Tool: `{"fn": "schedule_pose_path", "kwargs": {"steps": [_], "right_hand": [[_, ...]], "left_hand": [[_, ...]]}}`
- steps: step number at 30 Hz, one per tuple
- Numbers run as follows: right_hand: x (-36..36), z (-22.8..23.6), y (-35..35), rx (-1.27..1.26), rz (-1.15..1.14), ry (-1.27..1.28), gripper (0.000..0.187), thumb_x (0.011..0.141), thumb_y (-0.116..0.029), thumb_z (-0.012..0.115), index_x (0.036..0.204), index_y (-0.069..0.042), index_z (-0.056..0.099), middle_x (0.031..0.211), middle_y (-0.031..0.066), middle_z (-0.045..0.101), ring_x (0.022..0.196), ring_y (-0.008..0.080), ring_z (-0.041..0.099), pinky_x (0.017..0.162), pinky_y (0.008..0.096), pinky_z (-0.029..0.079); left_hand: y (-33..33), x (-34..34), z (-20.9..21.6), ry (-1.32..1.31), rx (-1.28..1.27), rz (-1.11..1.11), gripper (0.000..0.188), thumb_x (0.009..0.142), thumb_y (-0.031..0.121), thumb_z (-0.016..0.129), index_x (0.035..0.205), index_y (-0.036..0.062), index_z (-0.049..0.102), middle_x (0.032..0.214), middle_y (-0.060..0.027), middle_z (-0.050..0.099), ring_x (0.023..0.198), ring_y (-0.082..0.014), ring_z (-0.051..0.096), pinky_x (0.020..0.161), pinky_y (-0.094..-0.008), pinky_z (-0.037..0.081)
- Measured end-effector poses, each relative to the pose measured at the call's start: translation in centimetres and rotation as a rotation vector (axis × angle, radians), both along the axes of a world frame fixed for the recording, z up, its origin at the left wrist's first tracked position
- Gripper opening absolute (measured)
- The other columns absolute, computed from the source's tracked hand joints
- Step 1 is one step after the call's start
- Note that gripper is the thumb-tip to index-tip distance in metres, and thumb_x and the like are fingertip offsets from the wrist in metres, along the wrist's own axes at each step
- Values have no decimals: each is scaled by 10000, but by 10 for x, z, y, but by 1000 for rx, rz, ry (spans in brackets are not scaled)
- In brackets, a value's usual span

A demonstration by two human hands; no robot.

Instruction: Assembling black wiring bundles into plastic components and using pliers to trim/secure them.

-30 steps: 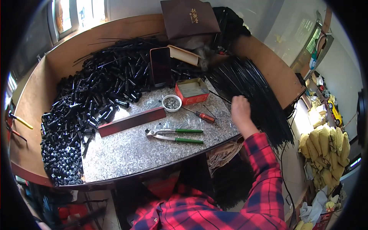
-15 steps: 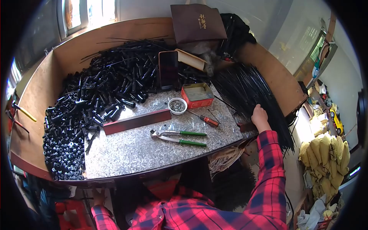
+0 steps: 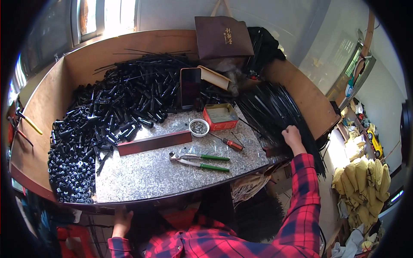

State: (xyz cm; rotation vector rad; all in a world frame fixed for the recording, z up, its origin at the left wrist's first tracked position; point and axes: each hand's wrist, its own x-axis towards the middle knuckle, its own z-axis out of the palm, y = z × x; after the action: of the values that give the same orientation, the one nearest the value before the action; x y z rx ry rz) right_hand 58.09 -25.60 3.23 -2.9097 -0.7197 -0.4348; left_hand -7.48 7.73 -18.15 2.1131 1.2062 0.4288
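Over the sheaf of long thin black rods [image 3: 282,103] on the right, my right hand [image 3: 293,138] has its fingers drawn together at the near part. Whatever sits between the fingertips is too small to make out. Below the table's front edge at the left, my left hand [image 3: 122,220] is partly in shadow, its thumb apart from the fingers and nothing visible in it. Green-handled pincers [image 3: 200,161] lie on the speckled board [image 3: 142,176]. Behind them are an orange-handled screwdriver [image 3: 232,144], a white cup [image 3: 199,128] of small metal pieces and a red tin [image 3: 220,117] holding thin pins.
Black tubular parts [image 3: 129,94] and small ring-like pieces [image 3: 71,172] heap up at the left. A dark red bar [image 3: 155,143] lies before an upright phone [image 3: 190,88]. A wooden rim [image 3: 129,41] encloses the table; a brown bag [image 3: 224,38] stands behind. Yellowish sacks [image 3: 363,180] pile at the right.
The view has tilted slightly. My left hand has risen toward the table's front edge. My right hand stays at the rods, its fingers now drawn closer together.
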Motion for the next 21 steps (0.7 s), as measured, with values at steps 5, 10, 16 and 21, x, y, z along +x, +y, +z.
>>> {"fn": "schedule_pose_path", "kwargs": {"steps": [5,10,16,21], "right_hand": [[20,33,-1,212,31,-265,332,881,-274,542,963,45,579,937,266,621,917,450,585,808,491,472],[37,51,-6,281,-62,-202,367,851,-291,598,974,54,574,913,263,636,883,436,605,781,473,479],[33,17,-20,236,12,-51,391,666,-287,785,770,56,628,820,247,647,830,399,632,741,439,494],[18,-9,-17,218,-51,52,306,656,-220,779,743,39,642,771,240,639,793,389,638,739,437,502]], "left_hand": [[-8,-6,0,-136,-46,-37,529,788,212,696,1220,-30,509,1223,-238,525,1159,-383,489,988,-403,387],[-16,-2,15,-136,-40,-94,526,778,191,700,1219,-25,512,1218,-235,528,1147,-376,493,993,-412,382],[-22,2,23,-80,-71,-134,552,777,219,708,1232,-15,500,1228,-230,523,1155,-375,487,993,-415,383],[-26,2,29,-27,-86,-148,565,778,234,710,1239,-10,493,1230,-227,524,1168,-374,480,996,-417,382]]}}
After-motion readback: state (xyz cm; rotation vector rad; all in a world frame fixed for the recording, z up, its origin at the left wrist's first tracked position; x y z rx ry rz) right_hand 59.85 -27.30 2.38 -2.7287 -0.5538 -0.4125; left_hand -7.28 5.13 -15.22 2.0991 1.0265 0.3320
